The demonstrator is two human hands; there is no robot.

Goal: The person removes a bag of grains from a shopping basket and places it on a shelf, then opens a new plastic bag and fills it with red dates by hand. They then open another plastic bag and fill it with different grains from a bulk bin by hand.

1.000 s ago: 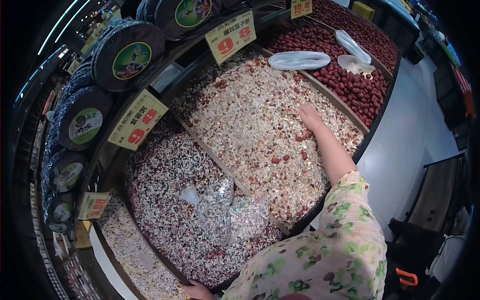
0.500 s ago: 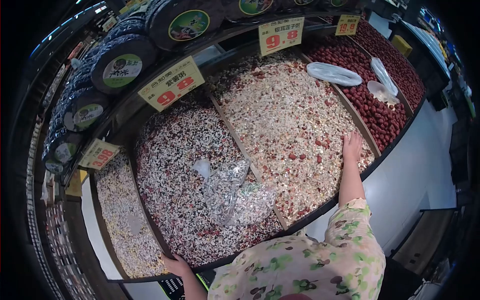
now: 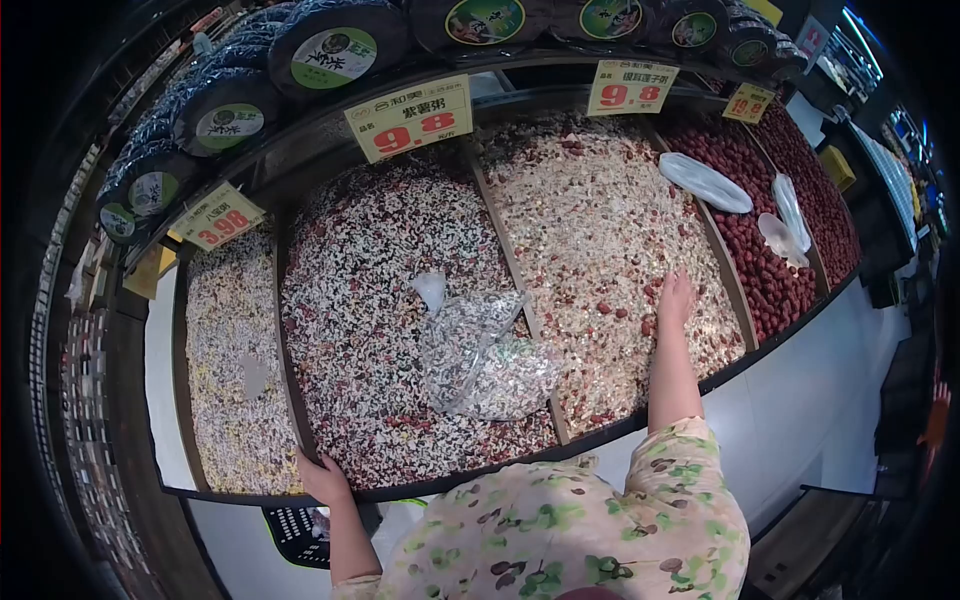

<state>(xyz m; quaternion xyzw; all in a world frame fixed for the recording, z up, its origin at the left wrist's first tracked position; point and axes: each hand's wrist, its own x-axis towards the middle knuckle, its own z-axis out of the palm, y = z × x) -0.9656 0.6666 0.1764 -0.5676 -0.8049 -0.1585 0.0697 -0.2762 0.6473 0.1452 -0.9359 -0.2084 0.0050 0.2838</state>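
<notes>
My right hand [image 3: 677, 298] lies on a pale grain mix [image 3: 590, 230] dotted with red dates, fingers stretched out, holding nothing I can see. My left hand [image 3: 325, 480] rests at the front edge of the display, on the end of the wooden divider [image 3: 287, 370] between a yellowish grain mix [image 3: 235, 320] and a dark purple-and-white grain mix [image 3: 370, 290]. Its fingers are apart. Between my hands, a clear plastic bag [image 3: 490, 360] filled with grain sits on the dark mix, its white twisted neck [image 3: 430, 292] pointing up and left.
Red dates [image 3: 775, 285] fill the bins at right, with a rolled plastic bag [image 3: 705, 183] and a clear scoop [image 3: 780, 238] on them. Price signs [image 3: 410, 118] and dark wrapped round packs [image 3: 340, 50] line the back. A black basket [image 3: 297, 535] stands below the front edge.
The view has shifted and turned. My right hand has moved left over the pale mix, away from the divider by the dates. My left hand stays at the front edge.
</notes>
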